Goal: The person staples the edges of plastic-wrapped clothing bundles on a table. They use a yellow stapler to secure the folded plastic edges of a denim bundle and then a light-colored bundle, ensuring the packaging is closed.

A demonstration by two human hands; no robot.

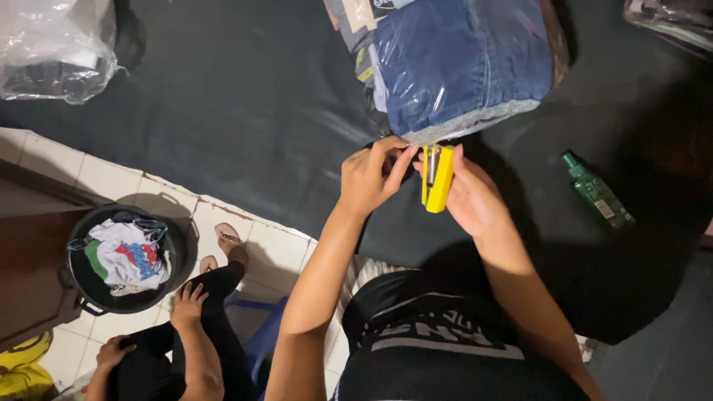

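Right hand (469, 194) grips the yellow stapler (437, 177), fingers clenched around it, at the lower edge of the plastic-wrapped bundle (460, 63). Left hand (371, 177) apparently pinches the wrap beside the stapler.

At the top centre of the frame we see a clear plastic package (460, 63) of folded blue and grey cloth, with small paper tags of tan and yellow (362, 44) along its left edge. In the upper left corner we find a crumpled clear plastic bag (52, 48) with dark contents, and another glossy wrapped bundle (676, 22) in the upper right corner. At right, a green bottle (598, 191) carries a pale rectangular label (607, 209).
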